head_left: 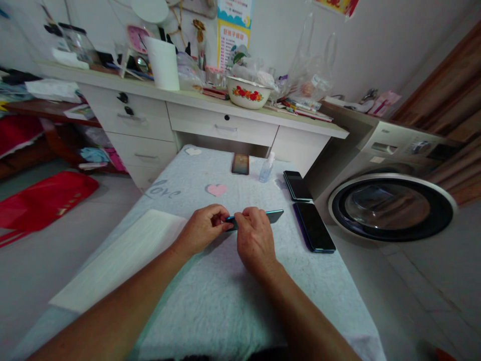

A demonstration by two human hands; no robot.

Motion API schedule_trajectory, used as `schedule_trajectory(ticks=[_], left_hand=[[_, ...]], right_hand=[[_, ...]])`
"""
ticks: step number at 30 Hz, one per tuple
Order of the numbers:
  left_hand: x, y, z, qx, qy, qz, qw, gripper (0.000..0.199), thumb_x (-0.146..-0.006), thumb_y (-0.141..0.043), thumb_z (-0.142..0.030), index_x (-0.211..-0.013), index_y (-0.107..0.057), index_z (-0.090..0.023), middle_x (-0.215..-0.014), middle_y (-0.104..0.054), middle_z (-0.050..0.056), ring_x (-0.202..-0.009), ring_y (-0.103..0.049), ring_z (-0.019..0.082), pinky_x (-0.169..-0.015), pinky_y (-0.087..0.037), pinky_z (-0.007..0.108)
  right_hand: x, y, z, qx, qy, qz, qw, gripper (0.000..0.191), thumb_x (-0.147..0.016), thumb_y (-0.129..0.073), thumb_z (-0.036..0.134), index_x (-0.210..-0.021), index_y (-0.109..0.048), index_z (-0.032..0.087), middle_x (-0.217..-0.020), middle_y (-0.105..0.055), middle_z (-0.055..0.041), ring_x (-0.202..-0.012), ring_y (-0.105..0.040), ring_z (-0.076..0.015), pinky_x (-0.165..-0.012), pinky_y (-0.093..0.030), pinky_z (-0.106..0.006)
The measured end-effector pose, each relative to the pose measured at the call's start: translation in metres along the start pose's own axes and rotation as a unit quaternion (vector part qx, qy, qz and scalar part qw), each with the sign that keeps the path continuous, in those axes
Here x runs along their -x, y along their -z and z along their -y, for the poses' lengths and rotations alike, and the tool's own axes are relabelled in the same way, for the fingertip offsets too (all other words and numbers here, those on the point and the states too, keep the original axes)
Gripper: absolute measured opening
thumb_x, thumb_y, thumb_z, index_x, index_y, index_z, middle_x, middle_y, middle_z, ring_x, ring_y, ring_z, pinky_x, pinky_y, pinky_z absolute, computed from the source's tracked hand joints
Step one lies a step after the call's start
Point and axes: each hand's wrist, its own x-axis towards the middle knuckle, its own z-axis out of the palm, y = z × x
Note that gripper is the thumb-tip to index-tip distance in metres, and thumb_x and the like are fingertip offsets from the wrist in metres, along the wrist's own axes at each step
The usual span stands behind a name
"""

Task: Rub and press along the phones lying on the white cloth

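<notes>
Both hands, left [206, 228] and right [256, 238], with fingers closed around one phone [274, 216], spray bottle [266, 169] at one o'clock, two dark phones [306, 210] at three o'clock.

Soft matt pale blue-grey cloth over the bench [225, 311], glossy smooth black-screened phones [315, 228], clear plastic spray bottle [266, 169], shiny white floral-patterned bowl [248, 94].

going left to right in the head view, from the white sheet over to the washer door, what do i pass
white sheet → left hand → right hand → nearer dark phone on the cloth → round washer door
</notes>
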Motion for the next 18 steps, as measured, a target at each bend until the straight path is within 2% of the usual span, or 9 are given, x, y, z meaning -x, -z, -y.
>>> schedule_trajectory(ticks=[9,14,18], left_hand=[[-0.001,0.002,0.001,-0.003,-0.001,0.019,1.0,0.009,-0.071,-0.065,-0.024,-0.075,-0.061,-0.017,-0.061,-0.051,-0.006,-0.055,-0.045,0.009,-0.054,-0.037,0.022],[-0.003,0.004,0.002,-0.015,0.0,0.018,1.0,0.009,-0.071,-0.065,-0.023,-0.078,-0.064,-0.017,-0.065,-0.053,-0.005,-0.058,-0.047,0.01,-0.055,-0.038,0.022],[-0.003,0.004,0.002,0.007,0.008,0.021,1.0,0.009,-0.07,-0.067,-0.024,-0.076,-0.065,-0.017,-0.065,-0.053,-0.004,-0.059,-0.047,0.01,-0.054,-0.038,0.022]], right_hand=[[0.0,0.002,-0.008,-0.01,-0.019,-0.014,1.0,0.026,-0.092,-0.04,0.014,-0.093,-0.066,0.021,-0.095,-0.055,-0.0074,-0.082,-0.044,-0.0204,-0.075,-0.036,-0.033],[0.001,0.004,-0.014,-0.019,-0.048,-0.025,0.998,0.022,-0.091,-0.044,0.015,-0.091,-0.065,0.02,-0.094,-0.055,-0.0074,-0.084,-0.044,-0.0204,-0.076,-0.036,-0.032],[0.002,0.002,-0.009,-0.013,-0.034,-0.017,0.999,0.024,-0.09,-0.041,0.012,-0.088,-0.064,0.02,-0.094,-0.054,-0.0077,-0.084,-0.044,-0.0205,-0.075,-0.037,-0.032]])
